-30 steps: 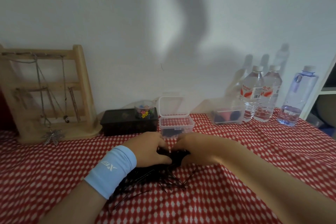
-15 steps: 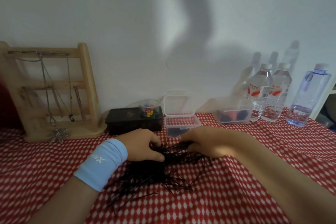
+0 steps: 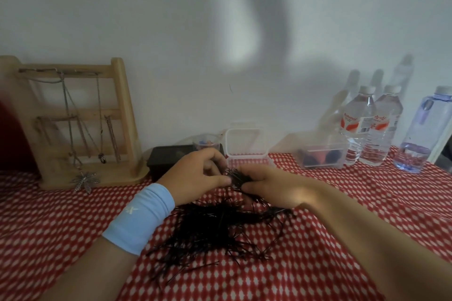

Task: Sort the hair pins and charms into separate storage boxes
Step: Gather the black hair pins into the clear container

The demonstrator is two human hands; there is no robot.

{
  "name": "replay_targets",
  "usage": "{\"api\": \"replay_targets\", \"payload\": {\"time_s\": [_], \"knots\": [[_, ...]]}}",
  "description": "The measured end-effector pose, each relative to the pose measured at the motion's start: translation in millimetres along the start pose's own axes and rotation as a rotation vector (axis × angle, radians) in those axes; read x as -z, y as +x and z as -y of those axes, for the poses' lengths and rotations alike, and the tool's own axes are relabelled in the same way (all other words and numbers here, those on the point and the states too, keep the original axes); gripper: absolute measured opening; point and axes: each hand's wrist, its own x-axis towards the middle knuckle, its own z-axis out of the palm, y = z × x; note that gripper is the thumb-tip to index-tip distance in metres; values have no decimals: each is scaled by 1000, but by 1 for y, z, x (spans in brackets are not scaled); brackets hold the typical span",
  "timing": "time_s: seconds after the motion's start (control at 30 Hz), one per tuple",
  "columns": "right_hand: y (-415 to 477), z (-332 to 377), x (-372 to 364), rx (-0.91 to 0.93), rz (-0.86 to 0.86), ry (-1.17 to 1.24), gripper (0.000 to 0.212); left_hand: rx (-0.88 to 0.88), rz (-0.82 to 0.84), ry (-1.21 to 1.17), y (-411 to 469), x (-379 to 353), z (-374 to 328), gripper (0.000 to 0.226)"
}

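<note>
While both hands work just in front of the clear plastic box with its hinged lid raised (image 3: pixel 246 144), entries run left to right. Just left of that box: small round clear tub of coloured charms (image 3: pixel 205 142), blurred, partly behind the left hand (image 3: pixel 195 176). Left hand's fingers curl, pinching a tuft of thin black hair pins (image 3: pixel 236 176). Right hand (image 3: pixel 271 186) grips the same tuft. Nearer the camera than the box: loose pin pile (image 3: pixel 215 232) on the red-and-white checked surface (image 3: pixel 73 227).

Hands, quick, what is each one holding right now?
Left hand: pinching a bunch of black hair pins.
Right hand: gripping the same bunch.
</note>
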Motion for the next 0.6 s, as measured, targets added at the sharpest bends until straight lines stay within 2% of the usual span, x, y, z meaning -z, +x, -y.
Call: {"api": "replay_targets", "payload": {"time_s": [0.13, 0.2, 0.27, 0.33, 0.4, 0.43, 0.5, 0.6], "knots": [[10, 3, -2, -28, 58, 54, 16, -12, -35, 17, 1, 5, 3, 26], [15, 5, 0, -36, 69, 62, 15, 3, 7, 0, 2, 11, 5, 30], [20, 3, 5, -40, 52, 87, 16, 53, 117, 1, 0, 22, 8, 31], [25, -1, 10, -46, 54, 130, 19, 135, 293, 63, -3, 35, 12, 28], [31, -4, 10, -30, 91, 276, 24, 209, 428, 166, -7, 42, 15, 27], [34, -4, 9, -19, 99, 366, 26, 225, 440, 212, -7, 42, 15, 29], [39, -3, 6, 4, 97, 469, 27, 233, 335, 283, -5, 35, 11, 40], [43, -1, 0, 50, 80, 444, 25, 226, 122, 223, -3, 27, 1, 48]]}}
